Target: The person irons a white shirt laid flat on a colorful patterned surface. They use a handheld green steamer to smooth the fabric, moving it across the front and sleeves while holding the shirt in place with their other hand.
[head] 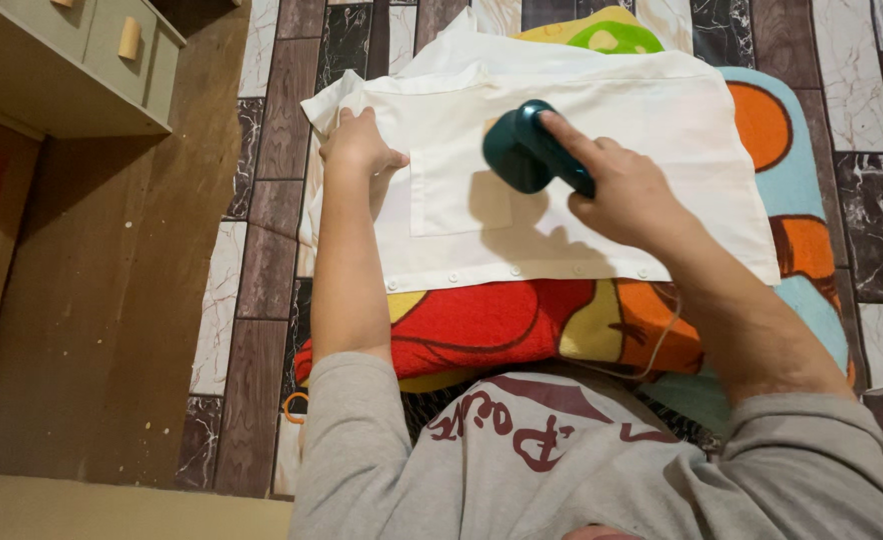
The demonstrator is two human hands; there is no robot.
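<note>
Grey sleeves (382, 450) nearest. Right hand (627, 195) fingers wrapped round small teal iron (522, 150) on white cotton shirt (582, 240); left hand (360, 145) fingers flat, pinning shirt's edge.

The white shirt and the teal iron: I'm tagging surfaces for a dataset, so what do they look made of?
White shirt: thin woven cloth, probably cotton or a blend; matte, soft creases, stitched pocket, small buttons along the edge. Teal iron, held by the right hand: likely moulded plastic; smooth, slightly glossy, rounded shell.
</note>
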